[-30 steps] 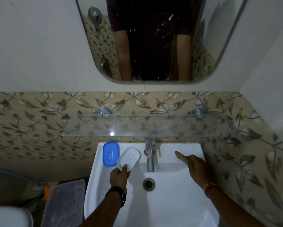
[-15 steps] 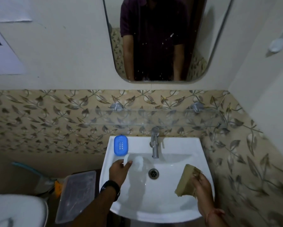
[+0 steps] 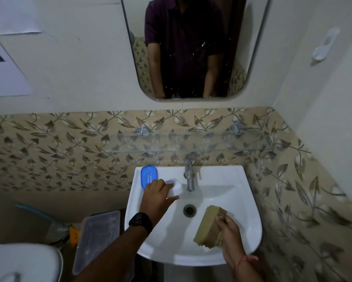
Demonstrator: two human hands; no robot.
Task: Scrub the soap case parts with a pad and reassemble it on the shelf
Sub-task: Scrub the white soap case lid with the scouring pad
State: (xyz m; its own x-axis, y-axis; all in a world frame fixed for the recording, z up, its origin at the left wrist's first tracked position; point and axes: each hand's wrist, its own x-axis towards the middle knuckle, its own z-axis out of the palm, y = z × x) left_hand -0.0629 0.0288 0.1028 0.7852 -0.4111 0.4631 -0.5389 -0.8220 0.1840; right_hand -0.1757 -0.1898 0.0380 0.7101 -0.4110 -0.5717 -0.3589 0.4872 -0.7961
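My left hand [image 3: 157,197] grips the white soap case tray [image 3: 176,188] over the left side of the sink basin, just left of the tap; most of the tray is hidden behind my fingers. The blue slotted soap case insert [image 3: 148,177] lies flat on the sink's back left ledge, beside that hand. My right hand [image 3: 229,231] holds a tan scrub pad [image 3: 206,226] on edge over the basin's front right, apart from the tray. The glass shelf [image 3: 191,142] above the sink is bare.
The white sink [image 3: 242,200] has a chrome tap [image 3: 189,174] at the back centre and a drain [image 3: 189,210] in the middle. A mirror hangs above the shelf. Left of the sink stand a clear plastic bin [image 3: 97,237] and a white toilet lid [image 3: 22,261].
My right hand picked the pad up off the sink's back right ledge and drew it down to the front right. My left hand has kept hold of the white tray, which now sits lower, over the basin.
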